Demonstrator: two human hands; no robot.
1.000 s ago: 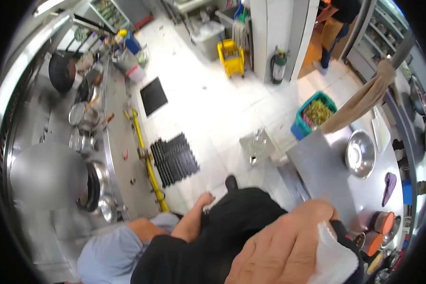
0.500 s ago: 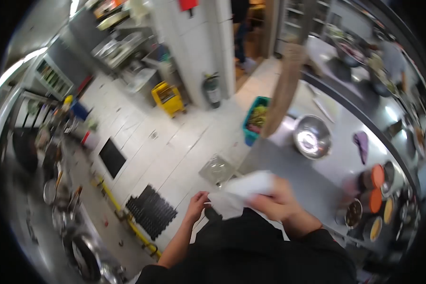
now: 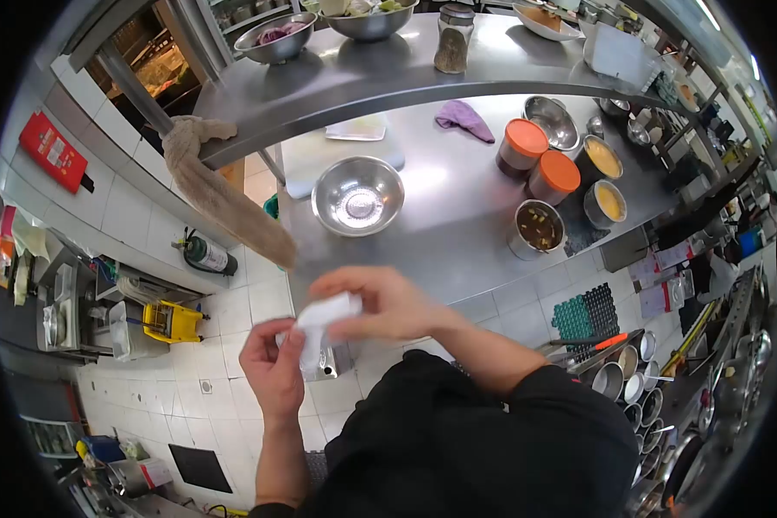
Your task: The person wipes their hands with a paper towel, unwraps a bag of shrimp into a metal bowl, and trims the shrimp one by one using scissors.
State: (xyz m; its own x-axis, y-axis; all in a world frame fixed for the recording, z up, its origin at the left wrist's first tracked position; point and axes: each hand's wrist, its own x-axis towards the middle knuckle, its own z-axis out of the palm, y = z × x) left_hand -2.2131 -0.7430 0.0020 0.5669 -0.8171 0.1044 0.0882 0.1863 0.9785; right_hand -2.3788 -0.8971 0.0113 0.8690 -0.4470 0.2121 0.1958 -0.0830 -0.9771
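A crumpled piece of white paper towel point(image 3: 326, 318) is held between my two hands, in front of my body and near the edge of the steel table. My left hand point(image 3: 272, 367) pinches its lower left side between thumb and fingers. From the right, my right hand point(image 3: 384, 302) grips the upper part, with its fingers bent around the paper. Beyond the hands, a steel mixing bowl point(image 3: 358, 197) sits on the steel table point(image 3: 449, 233), apart from both hands.
Orange-lidded containers point(image 3: 527, 138) and a pot of dark liquid point(image 3: 538, 229) stand on the right of the table. A purple cloth point(image 3: 464, 119) lies behind. A shelf point(image 3: 388, 69) crosses above, with a beige cloth point(image 3: 224, 194) hanging off its left end. A yellow mop bucket point(image 3: 173, 321) is on the floor.
My view has swung right, from the floor to the steel table. The paper towel was stretched out between my hands; now it is bunched smaller and the hands are closer together.
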